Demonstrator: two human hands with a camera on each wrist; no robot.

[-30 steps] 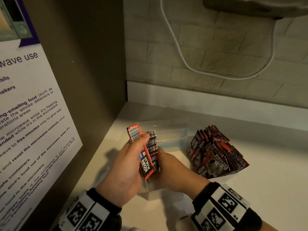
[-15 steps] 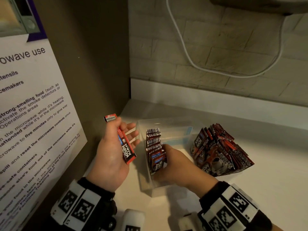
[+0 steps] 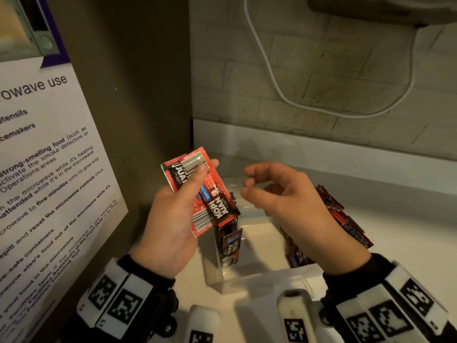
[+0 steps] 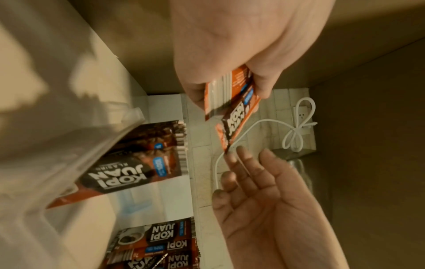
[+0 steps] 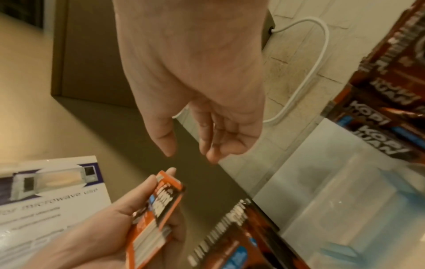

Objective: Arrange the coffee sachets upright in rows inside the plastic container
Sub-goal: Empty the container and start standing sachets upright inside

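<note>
My left hand holds a small fan of red coffee sachets above the left edge of the clear plastic container, thumb pressed on top of them. The same held sachets show in the left wrist view and again as held sachets in the right wrist view. Several sachets stand upright in a row along the container's left wall. My right hand hovers over the container with loosely bent fingers, holding nothing, a short way right of the held sachets.
A pile of loose sachets lies on the white counter to the right of the container. A dark cabinet side with a microwave notice stands close on the left. A white cable hangs on the brick wall behind.
My right hand has lifted out of the container, empty, and come up toward the left hand. The left hand has raised its sachets and turned them flatter toward me.
</note>
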